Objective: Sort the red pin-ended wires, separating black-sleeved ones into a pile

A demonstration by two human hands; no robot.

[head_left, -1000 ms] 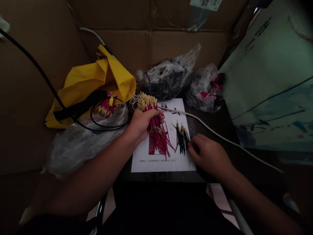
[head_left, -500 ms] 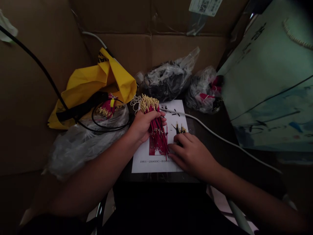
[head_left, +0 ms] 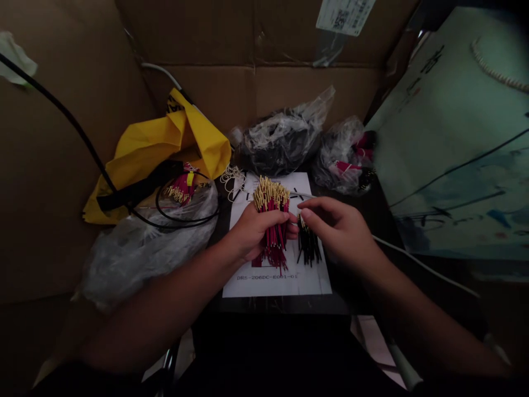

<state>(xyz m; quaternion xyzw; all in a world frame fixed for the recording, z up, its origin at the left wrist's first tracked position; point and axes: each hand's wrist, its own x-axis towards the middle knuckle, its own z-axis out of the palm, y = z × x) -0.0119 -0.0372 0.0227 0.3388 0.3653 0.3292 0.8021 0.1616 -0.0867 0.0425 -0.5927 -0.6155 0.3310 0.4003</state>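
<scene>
My left hand is wrapped round a thick bundle of red wires with gold-coloured pin ends fanned out at the top. The thumb lies across the front of the bundle. To its right, my right hand hovers with its thumb and forefinger slightly apart; nothing shows between them. Just below those fingertips, a smaller bunch of black wires with gold-coloured ends lies on a printed white sheet. The sheet rests on a dark table, and the red bundle hides part of its print.
At the left, a yellow bag lies behind a clear plastic bag and a tied red wire bundle. Two filled plastic bags stand at the back. A pale cable crosses the table toward a large paper bag.
My left hand has shifted right and a little nearer with the red bundle. My right hand has lifted off the black wires and moved up and right, uncovering them.
</scene>
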